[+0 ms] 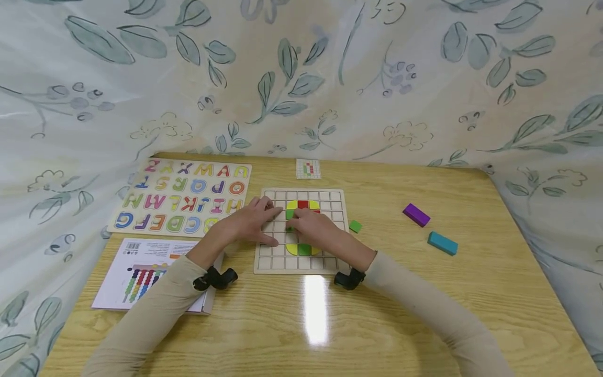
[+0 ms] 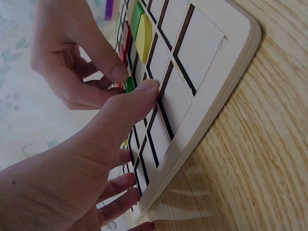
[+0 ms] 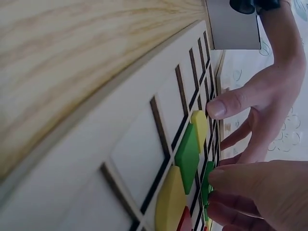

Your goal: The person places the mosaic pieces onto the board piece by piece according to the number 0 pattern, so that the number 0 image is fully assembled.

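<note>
A wooden grid board (image 1: pixel 339 230) lies on the table, with red, green and yellow tiles set in its middle squares. My right hand (image 1: pixel 313 225) is over those tiles. Its thumb and fingers pinch a green tile (image 2: pixel 129 84) at the left side of the pattern. My left hand (image 1: pixel 252 220) rests on the board's left part, thumb on the squares and fingers spread, holding nothing. Close to the thumb in the right wrist view are a yellow corner tile (image 3: pixel 199 130) and a green tile (image 3: pixel 188 156). Beneath my right hand, part of the pattern is hidden.
A loose green tile (image 1: pixel 355 226) lies right of the board. Farther right are a purple block (image 1: pixel 416 215) and a teal block (image 1: pixel 442 243). A pattern card (image 1: pixel 308 169) lies behind the board. To the left are an alphabet board (image 1: pixel 181 196) and a white box (image 1: pixel 113 283).
</note>
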The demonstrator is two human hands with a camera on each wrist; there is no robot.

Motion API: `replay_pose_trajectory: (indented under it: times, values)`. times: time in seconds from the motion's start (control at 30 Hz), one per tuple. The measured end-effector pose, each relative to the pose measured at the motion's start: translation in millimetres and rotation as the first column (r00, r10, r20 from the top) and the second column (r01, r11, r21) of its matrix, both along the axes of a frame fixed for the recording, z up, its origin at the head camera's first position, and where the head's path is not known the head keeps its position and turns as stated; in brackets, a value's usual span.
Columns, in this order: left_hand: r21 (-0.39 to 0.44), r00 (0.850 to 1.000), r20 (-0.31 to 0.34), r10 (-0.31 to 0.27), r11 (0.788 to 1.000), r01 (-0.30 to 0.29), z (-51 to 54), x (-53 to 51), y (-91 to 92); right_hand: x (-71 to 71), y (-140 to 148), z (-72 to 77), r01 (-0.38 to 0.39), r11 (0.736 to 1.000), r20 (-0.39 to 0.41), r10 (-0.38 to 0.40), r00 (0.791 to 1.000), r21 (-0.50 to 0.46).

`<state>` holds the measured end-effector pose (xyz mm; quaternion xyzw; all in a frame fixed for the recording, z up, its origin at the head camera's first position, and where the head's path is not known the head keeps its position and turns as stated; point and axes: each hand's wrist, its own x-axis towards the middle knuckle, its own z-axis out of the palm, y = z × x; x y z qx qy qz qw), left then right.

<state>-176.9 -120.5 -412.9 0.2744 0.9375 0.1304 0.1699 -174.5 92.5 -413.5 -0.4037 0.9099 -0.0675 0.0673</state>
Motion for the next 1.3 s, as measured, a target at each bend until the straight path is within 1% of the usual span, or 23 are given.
replay_pose_trajectory:
  times: [0.13, 0.2, 0.27, 0.33, 0.4, 0.47, 0.6, 0.73, 0.87, 1.07, 1.2, 1.3]
  values:
    - [0.004, 1.000, 0.002, 0.000, 1.000, 0.000, 2.0, 0.5, -0.1, -1.6, 4.2, -0.8, -0.029, 0.999, 0.006, 0.030, 1.000, -0.025]
    - [0.007, 1.000, 0.012, 0.004, 1.000, -0.004, 3.0, 1.0, 0.5, -1.5, 12.0, -1.2, -0.036, 0.997, 0.011, 0.037, 0.999, -0.070]
    - [0.009, 1.000, 0.019, 0.009, 1.000, -0.009, 4.1, 1.4, 1.0, -0.8, 24.3, -1.4, -0.020, 0.992, 0.003, 0.020, 1.000, -0.123]
    - [0.011, 1.000, 0.022, 0.013, 1.000, -0.013, 4.9, 1.3, 1.3, 0.2, 40.9, -2.0, 0.014, 0.985, -0.021, -0.018, 1.000, -0.171]
    - [0.016, 1.000, 0.025, 0.016, 1.000, -0.017, 5.5, 1.1, 1.6, 1.7, 60.4, -2.1, 0.077, 0.977, -0.029, -0.085, 0.996, -0.199]
    - [0.018, 1.000, 0.025, 0.017, 1.000, -0.017, 5.8, 0.8, 1.3, 3.2, 80.3, -2.7, 0.150, 0.966, -0.022, -0.158, 0.987, -0.209]
    - [0.018, 1.000, 0.027, 0.016, 1.000, -0.016, 4.1, 0.1, 0.4, 6.9, 117.6, -5.6, 0.262, 0.937, 0.015, -0.266, 0.964, -0.233]
    - [0.018, 0.999, 0.028, 0.017, 1.000, -0.018, 2.6, 0.2, 0.8, 8.8, 141.8, -9.1, 0.307, 0.918, 0.035, -0.308, 0.951, -0.251]
    - [0.020, 1.000, 0.021, 0.014, 1.000, -0.014, 2.4, 0.4, 0.6, 8.4, 152.1, -11.9, 0.319, 0.915, 0.051, -0.317, 0.947, -0.248]
    - [0.028, 0.999, 0.031, 0.013, 1.000, -0.014, 3.5, 0.6, 1.2, 6.5, 153.6, -17.4, 0.311, 0.926, 0.060, -0.306, 0.950, -0.214]
    - [0.032, 0.999, 0.033, 0.014, 0.999, -0.015, 3.9, 0.4, 1.7, 4.0, 151.2, -20.4, 0.292, 0.934, 0.053, -0.287, 0.956, -0.204]
    - [0.031, 0.999, 0.028, 0.018, 0.999, -0.019, 4.1, 0.5, 1.7, 1.1, 148.6, -20.4, 0.263, 0.942, 0.032, -0.262, 0.965, -0.207]
